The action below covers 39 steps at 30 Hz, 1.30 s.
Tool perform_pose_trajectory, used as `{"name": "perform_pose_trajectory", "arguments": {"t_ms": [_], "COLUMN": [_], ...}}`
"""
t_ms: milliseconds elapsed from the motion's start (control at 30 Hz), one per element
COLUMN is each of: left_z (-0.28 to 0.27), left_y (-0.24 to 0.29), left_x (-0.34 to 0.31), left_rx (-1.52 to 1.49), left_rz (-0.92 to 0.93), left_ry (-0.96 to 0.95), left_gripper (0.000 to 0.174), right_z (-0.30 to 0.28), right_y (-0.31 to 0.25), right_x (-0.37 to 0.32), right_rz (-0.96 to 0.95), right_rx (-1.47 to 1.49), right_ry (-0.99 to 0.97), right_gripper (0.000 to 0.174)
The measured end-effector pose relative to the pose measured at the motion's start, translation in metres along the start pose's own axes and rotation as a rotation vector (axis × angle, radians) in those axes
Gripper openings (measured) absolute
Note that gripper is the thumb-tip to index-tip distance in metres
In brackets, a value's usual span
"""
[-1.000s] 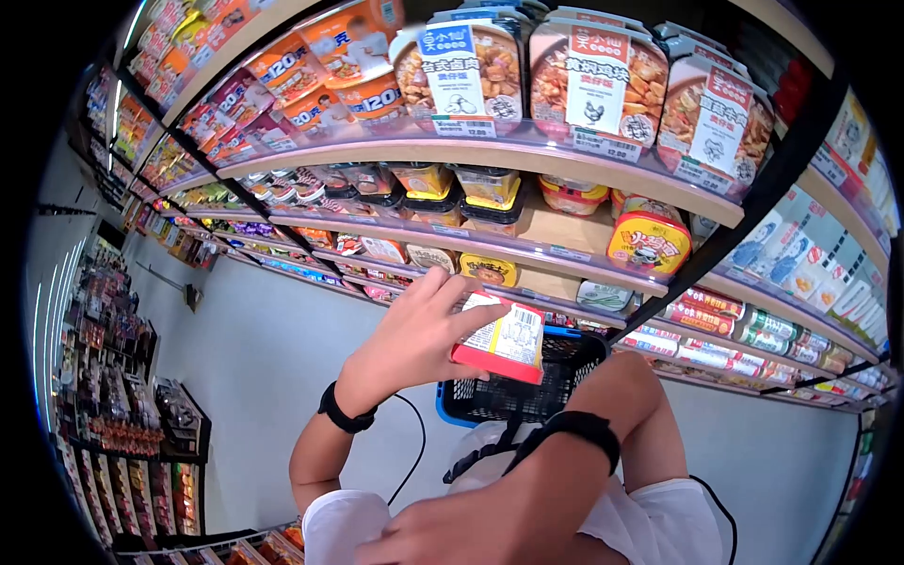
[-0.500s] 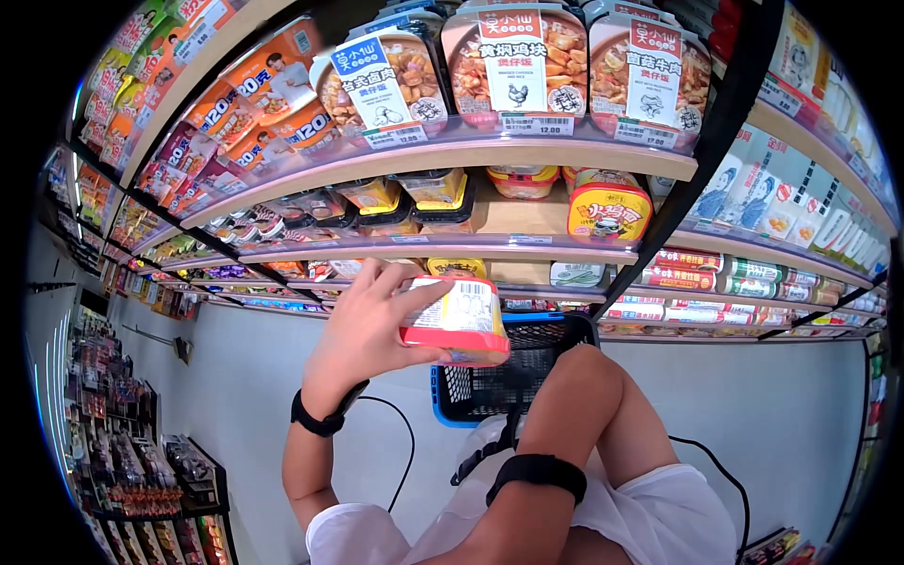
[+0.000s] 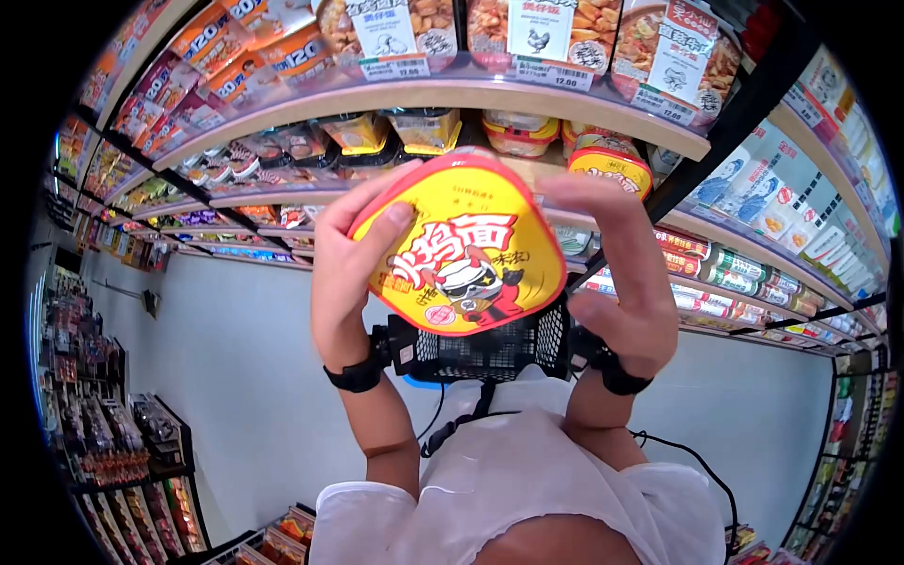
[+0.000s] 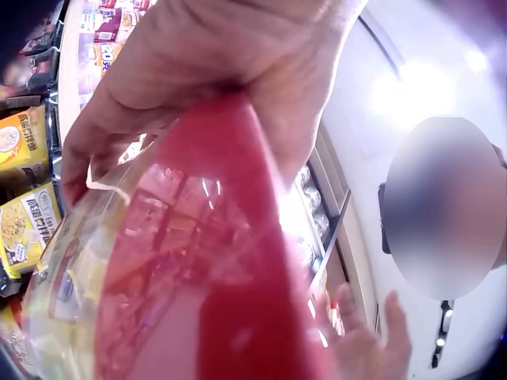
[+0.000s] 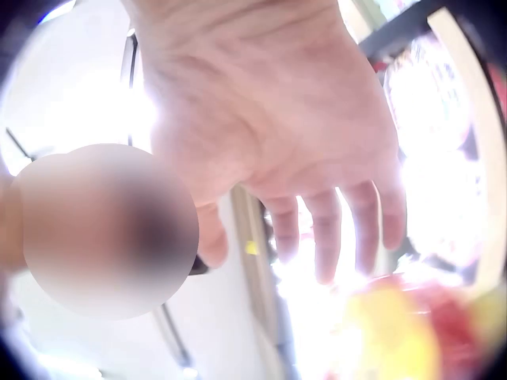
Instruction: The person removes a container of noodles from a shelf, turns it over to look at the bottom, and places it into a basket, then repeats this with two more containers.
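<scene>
A yellow, red-rimmed instant noodle box (image 3: pixel 471 254) is held up in front of the shelves, its printed lid facing the head camera. My left hand (image 3: pixel 353 250) grips its left side, thumb on the lid and the other fingers behind it. In the left wrist view the box's red edge (image 4: pixel 238 261) and clear wrapping fill the middle. Just right of the box, my right hand (image 3: pixel 631 292) is raised with fingers spread, holding nothing. The right wrist view shows that palm (image 5: pixel 269 111) facing the camera, the yellow box blurred below the fingertips.
Below the box is a black shopping basket (image 3: pixel 490 353) with a blue edge. Similar noodle boxes (image 3: pixel 612 169) sit on the middle shelf, with boxed rice meals (image 3: pixel 546 42) above. Wrapped noodle packs (image 3: pixel 716 264) lie at right. More racks (image 3: pixel 113 424) stand far left.
The left hand has raised the noodle box and turned it from its label side to its lid. The right hand has come up from near the body to the box's right side.
</scene>
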<state>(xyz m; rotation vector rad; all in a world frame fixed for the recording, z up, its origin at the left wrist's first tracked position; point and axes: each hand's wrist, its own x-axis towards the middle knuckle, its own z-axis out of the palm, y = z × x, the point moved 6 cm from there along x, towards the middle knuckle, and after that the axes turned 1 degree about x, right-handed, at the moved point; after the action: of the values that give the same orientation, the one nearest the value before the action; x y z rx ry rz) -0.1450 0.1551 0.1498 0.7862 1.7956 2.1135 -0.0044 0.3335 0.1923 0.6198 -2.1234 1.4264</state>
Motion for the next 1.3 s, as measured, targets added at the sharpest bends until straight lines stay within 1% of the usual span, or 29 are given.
{"name": "perform_pose_trajectory", "arguments": {"t_ms": [33,67,100,167,233,267,300,333,367,400,433,467,500,533,600,700,733,800,867,967,1000,1100,1200,1300], "left_z": [0.004,0.009,0.014,0.013,0.011,0.007,0.004,0.004,0.006,0.016,0.025,0.027,0.027,0.025,0.025,0.025,0.025,0.024,0.024,0.029,0.030,0.037,0.044,0.056], "left_y": [-0.002,0.000,0.007,0.016,0.017,0.016,0.013,0.007,0.003,0.001,-0.004,-0.011,-0.019,-0.027,-0.030,-0.036,-0.039,-0.042,-0.044,-0.045,-0.045,-0.046,-0.051,-0.050], "left_x": [-0.001,-0.003,-0.004,-0.008,-0.012,-0.015,-0.019,-0.023,-0.028,-0.031,-0.036,-0.041,-0.045,-0.048,-0.049,-0.052,-0.055,-0.058,-0.061,-0.062,-0.061,-0.064,-0.066,-0.065], "left_rx": [-0.071,-0.109,-0.080,0.012,-0.096,-0.265,-0.324,-0.296,-0.268,-0.310,-0.367,-0.280,-0.192,-0.230,-0.409,-0.406,-0.392,-0.365,-0.348,-0.366,-0.367,-0.494,-0.491,-0.480], "left_rz": [-0.061,-0.047,0.022,0.151,0.185,0.207,0.261,0.246,0.231,0.242,0.266,0.210,0.152,0.092,0.056,0.024,0.029,0.007,-0.043,-0.063,-0.058,-0.061,-0.097,-0.058], "left_ry": [-0.010,-0.003,0.007,0.038,0.124,0.131,0.173,0.163,0.150,0.142,0.151,0.200,0.250,0.293,0.191,0.159,0.204,0.235,0.216,0.161,0.171,0.188,0.151,0.210], "left_gripper": [0.037,0.037,0.039,0.048,0.060,0.069,0.081,0.087,0.093,0.097,0.095,0.094,0.093,0.090,0.089,0.079,0.071,0.065,0.065,0.064,0.064,0.058,0.061,0.067], "right_z": [-0.001,0.009,0.018,0.020,0.020,0.018,0.017,0.019,0.019,0.019,0.018,0.021,0.021,0.022,0.022,0.023,0.022,0.022,0.020,0.015,0.015,0.013,0.007,-0.001], "right_y": [0.017,0.027,0.035,0.038,0.047,0.056,0.062,0.063,0.064,0.066,0.067,0.061,0.058,0.057,0.054,0.050,0.050,0.049,0.047,0.049,0.050,0.050,0.050,0.050], "right_x": [0.001,-0.005,-0.006,-0.004,-0.009,-0.009,-0.009,-0.010,-0.009,-0.009,-0.008,-0.007,-0.006,-0.007,-0.009,-0.011,-0.010,-0.010,-0.009,-0.011,-0.013,-0.017,-0.023,-0.029], "right_rz": [0.063,0.139,0.208,0.288,0.374,0.407,0.435,0.464,0.447,0.431,0.415,0.383,0.390,0.400,0.414,0.450,0.444,0.430,0.420,0.417,0.418,0.437,0.440,0.464], "right_rx": [-0.089,0.058,0.203,0.308,0.434,0.503,0.569,0.692,0.646,0.600,0.554,0.494,0.505,0.516,0.534,0.552,0.565,0.596,0.562,0.535,0.533,0.555,0.576,0.529], "right_ry": [-0.010,0.053,0.116,0.226,0.333,0.374,0.417,0.515,0.512,0.511,0.507,0.490,0.474,0.456,0.415,0.349,0.355,0.385,0.370,0.348,0.339,0.368,0.364,0.339], "right_gripper": [0.068,0.068,0.067,0.065,0.062,0.061,0.059,0.055,0.055,0.055,0.055,0.056,0.056,0.056,0.055,0.054,0.053,0.053,0.052,0.052,0.051,0.052,0.053,0.054]}}
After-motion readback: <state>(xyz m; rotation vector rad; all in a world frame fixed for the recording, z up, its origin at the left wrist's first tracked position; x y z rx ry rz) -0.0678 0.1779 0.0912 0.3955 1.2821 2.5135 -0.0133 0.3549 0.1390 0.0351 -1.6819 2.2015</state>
